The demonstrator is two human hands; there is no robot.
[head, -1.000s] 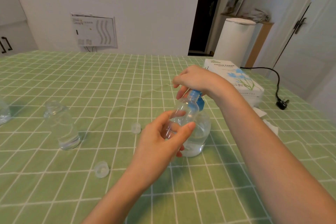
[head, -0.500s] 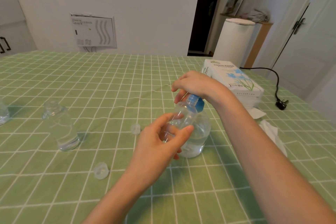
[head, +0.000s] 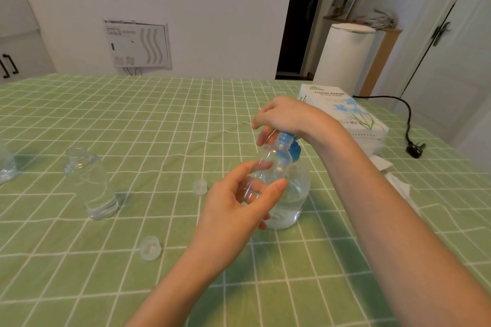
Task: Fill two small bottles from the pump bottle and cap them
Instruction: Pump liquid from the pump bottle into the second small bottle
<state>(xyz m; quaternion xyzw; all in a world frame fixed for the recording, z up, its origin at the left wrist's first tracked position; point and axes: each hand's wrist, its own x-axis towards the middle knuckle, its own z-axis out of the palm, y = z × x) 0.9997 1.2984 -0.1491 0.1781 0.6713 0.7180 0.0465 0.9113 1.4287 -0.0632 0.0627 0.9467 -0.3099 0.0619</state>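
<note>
Holding a small bottle up to the pump

An uncapped spare bottle stands upright at left on the green checked tablecloth. One clear cap lies near it, and a second cap sits further right. The left hand grips the held bottle between thumb and curled fingers, tilted, with its mouth at the blue pump head. The pump bottle stands on the cloth just behind. The right hand sits on the pump head, fingers curled down around it. A tissue pack lies at right.
</note>
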